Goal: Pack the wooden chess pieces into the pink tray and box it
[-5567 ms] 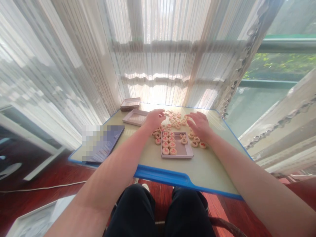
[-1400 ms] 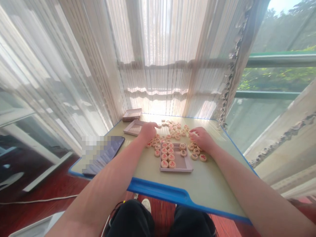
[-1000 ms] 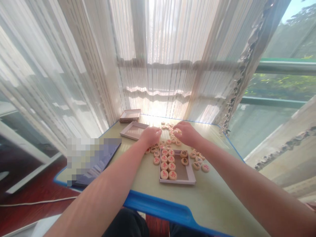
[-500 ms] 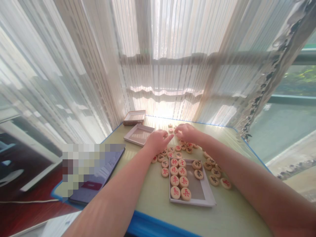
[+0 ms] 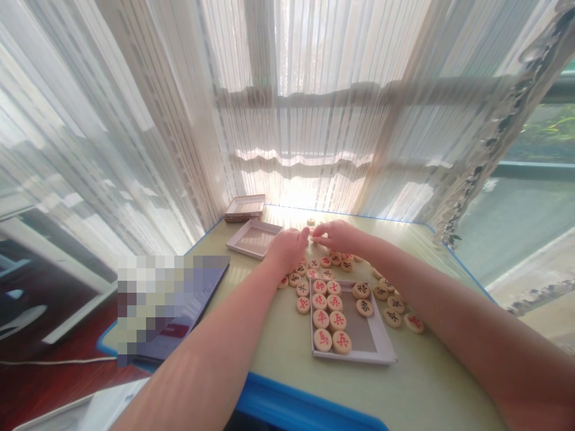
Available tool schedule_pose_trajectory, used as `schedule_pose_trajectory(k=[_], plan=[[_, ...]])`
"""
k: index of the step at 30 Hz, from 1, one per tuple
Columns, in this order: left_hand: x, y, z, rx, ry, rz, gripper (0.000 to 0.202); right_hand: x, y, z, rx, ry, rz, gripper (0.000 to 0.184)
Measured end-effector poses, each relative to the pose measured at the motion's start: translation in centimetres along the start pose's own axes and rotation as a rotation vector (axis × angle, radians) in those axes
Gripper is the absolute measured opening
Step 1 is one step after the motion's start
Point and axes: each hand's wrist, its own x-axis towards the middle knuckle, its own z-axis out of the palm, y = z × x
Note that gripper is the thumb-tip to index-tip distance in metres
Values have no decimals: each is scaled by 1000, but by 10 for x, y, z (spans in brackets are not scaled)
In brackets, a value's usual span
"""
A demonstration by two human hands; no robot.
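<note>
My left hand (image 5: pixel 287 246) is at the far side of the table, fingers curled inward with the thumb raised; whatever is in them is hidden. Close to its right, my right hand (image 5: pixel 336 234) pinches what looks like a pale round Chinese chess piece, mostly covered by the fingertips. Below the hands lie loose Chinese chess pieces (image 5: pixel 313 263), some red and some black. Nearer me, a shallow white box tray (image 5: pixel 377 357) holds two columns of red-marked pieces (image 5: pixel 338 321) on its left and two black-marked pieces (image 5: pixel 364 307) at its upper right.
Another shallow white tray (image 5: pixel 245 245) sits left of my hands, with stacked trays (image 5: pixel 245 208) behind it. A dark tablet-like device (image 5: pixel 197 311) lies at the left. More loose pieces (image 5: pixel 395 303) lie beside my right forearm. A curtain (image 5: pixel 314 131) hangs beyond the table.
My two hands have come closer together, the right fingertips moving left toward the left thumb. The left thumb now points up rather than right. The view has shifted slightly.
</note>
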Motion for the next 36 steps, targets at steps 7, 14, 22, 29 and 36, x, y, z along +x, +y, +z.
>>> schedule_pose_trajectory(k=[7, 14, 22, 29, 36], plan=[[3, -8, 7, -84, 20, 32, 59, 1, -4, -2, 10, -1, 27, 28], [2, -8, 7, -135, 48, -20, 56, -2, -3, -13, 11, -38, 79, 28], [2, -6, 4, -36, 26, 40, 52, -9, -11, -31, 75, -237, 6, 23], [3, -8, 5, 0, 41, 35, 44, -3, -14, -15, 51, -235, -45, 18], [1, -6, 8, 53, 1, 18, 33, -3, 3, -21, 94, -179, -2, 21]])
